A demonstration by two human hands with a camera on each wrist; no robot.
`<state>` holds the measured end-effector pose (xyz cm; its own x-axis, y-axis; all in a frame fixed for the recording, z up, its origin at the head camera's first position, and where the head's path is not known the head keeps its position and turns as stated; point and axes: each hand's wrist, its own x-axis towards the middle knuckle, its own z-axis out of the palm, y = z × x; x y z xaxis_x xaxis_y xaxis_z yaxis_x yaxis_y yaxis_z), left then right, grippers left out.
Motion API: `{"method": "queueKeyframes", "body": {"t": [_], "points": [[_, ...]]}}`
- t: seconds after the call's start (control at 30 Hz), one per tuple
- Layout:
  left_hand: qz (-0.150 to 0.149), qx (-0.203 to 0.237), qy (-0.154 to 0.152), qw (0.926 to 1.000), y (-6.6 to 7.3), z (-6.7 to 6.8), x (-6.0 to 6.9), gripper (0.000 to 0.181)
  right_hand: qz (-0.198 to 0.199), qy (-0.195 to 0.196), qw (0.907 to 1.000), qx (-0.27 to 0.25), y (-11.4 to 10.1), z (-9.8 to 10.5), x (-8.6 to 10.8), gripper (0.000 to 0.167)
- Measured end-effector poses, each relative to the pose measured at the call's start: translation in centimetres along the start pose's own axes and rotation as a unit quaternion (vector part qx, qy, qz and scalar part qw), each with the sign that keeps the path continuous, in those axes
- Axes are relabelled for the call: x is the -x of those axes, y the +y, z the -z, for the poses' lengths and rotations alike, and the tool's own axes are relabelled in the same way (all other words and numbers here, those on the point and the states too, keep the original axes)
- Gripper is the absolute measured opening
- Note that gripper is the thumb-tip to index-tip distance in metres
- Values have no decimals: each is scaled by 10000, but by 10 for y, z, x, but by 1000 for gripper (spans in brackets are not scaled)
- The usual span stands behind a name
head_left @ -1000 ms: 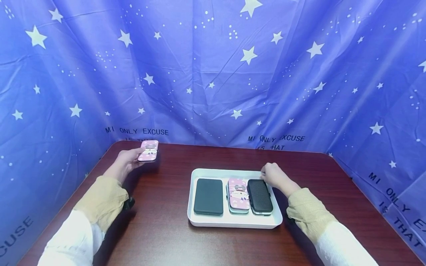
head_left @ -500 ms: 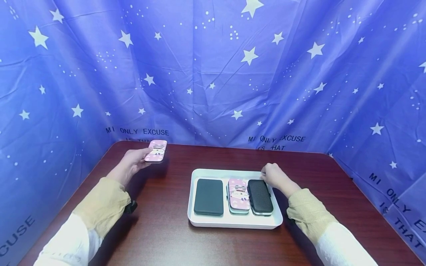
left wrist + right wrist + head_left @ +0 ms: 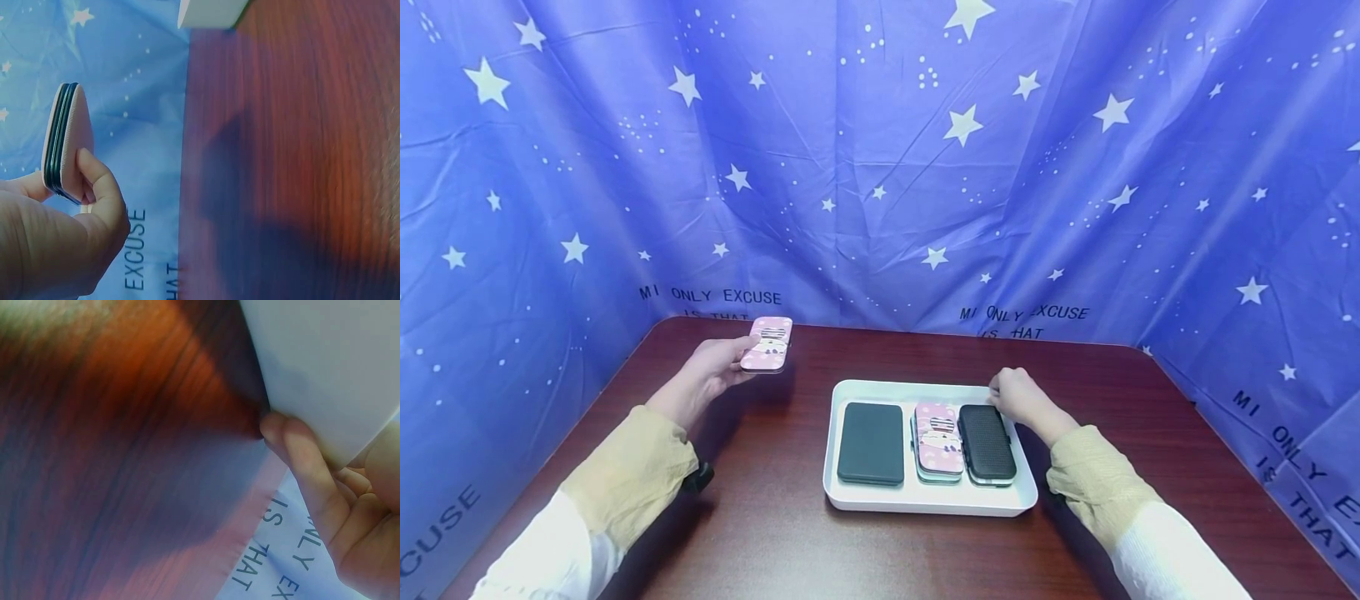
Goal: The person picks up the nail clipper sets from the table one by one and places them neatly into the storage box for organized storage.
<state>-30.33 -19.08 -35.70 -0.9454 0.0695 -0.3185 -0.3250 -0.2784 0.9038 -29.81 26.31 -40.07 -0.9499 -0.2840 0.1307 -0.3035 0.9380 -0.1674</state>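
My left hand [image 3: 711,367] holds a small pink clasp case [image 3: 767,343] above the far left of the table, thumb on its patterned top. In the left wrist view the pink clasp case [image 3: 78,134] shows closed and edge-on, with dark metal rims, pinched between thumb and fingers. My right hand [image 3: 1018,392] grips the far right corner of a white tray [image 3: 925,502]. From the right wrist, curled fingers [image 3: 306,456] lie against the tray's outer wall [image 3: 331,369]. Inside the tray are a dark flat box [image 3: 870,443], a similar pink case [image 3: 938,437] and a black textured case [image 3: 987,442].
The pink and black cases in the tray each lie on a pale thing, mostly hidden beneath them. The tray stands on a reddish-brown wooden table [image 3: 760,517]. A blue star-patterned curtain [image 3: 850,167] hangs around the table's back and sides.
My left hand has carried the pink clasp case to the right, toward the tray. The right hand, the tray and its contents have stayed in place.
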Motion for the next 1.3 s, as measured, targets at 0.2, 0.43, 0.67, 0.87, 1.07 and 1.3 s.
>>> {"method": "queueKeyframes", "body": {"t": [0.2, 0.43, 0.67, 0.87, 1.07, 1.3], "points": [[41, -58, -135, 9999, -7, -10, 5, 5, 37, 12, 10000, 21, 1, -1, -1, 51], [-52, -136, -366, 9992, -11, -18, 9, 8, -30, -58, 10000, 18, 1, -1, -1, 50], [-118, -266, -476, 9984, -11, -26, 13, 11, 130, 40, 9999, 48, 1, 0, 0, 52], [-140, -338, -588, 9976, -11, -36, 19, 20, 35, -39, 10000, 23, 0, 1, 0, 51], [-217, -478, -766, 9957, -14, -45, 24, 38, 76, 40, 10000, -3, 0, 1, 1, 51], [-201, -568, -903, 9941, -18, -54, 28, 40, 166, 82, 9998, 6, 0, 2, 2, 51]]}}
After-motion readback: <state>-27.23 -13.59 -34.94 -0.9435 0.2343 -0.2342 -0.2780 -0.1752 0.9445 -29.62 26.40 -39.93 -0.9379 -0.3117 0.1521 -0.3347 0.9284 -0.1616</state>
